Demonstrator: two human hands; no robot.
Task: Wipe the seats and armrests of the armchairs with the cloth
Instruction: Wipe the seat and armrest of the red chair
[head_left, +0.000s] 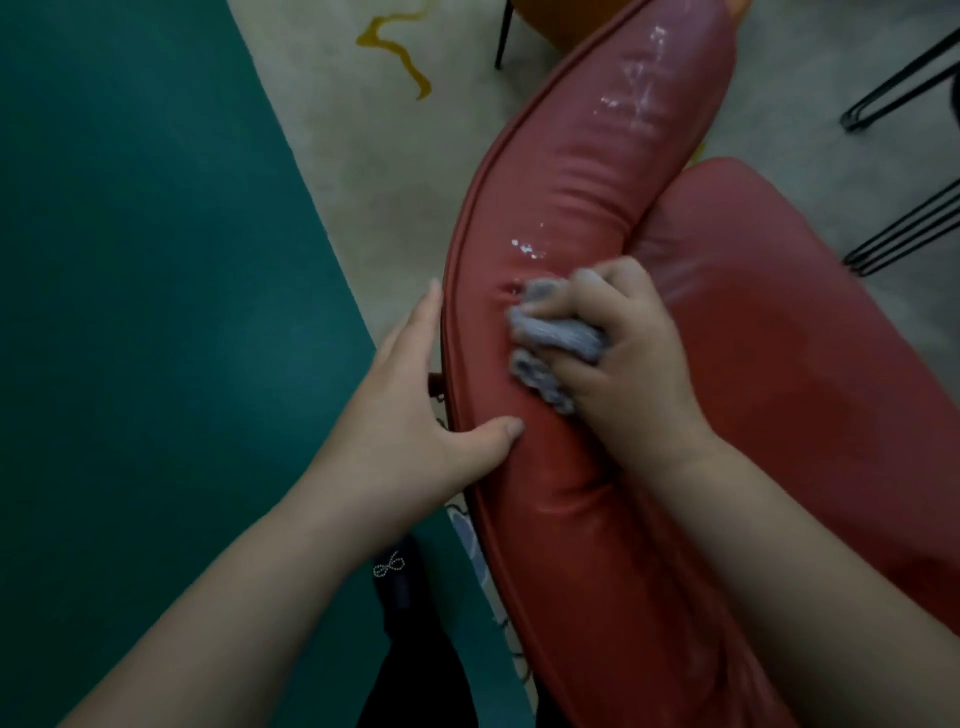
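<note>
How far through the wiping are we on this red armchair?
Partly done, as far as one view shows. The far end of the armrest carries wet streaks, so it looks wiped. In hand: the right hand grips the grey cloth on the armrest's middle, while the left hand steadies its outer edge. The near stretch and the seat show no wet marks.

The crumpled grey-blue cloth (550, 343) is bunched in the curled fingers of the right hand (623, 353) and pressed against the padded red leather armrest (587, 208) of the armchair. That armrest is a long, curved, creased roll with piping along its outer edge, running from beyond the hands down between them, with wet glints just ahead of the cloth and farther up. The red leather seat cushion (805, 338) lies beside it, under and to the right of the right hand.
</note>
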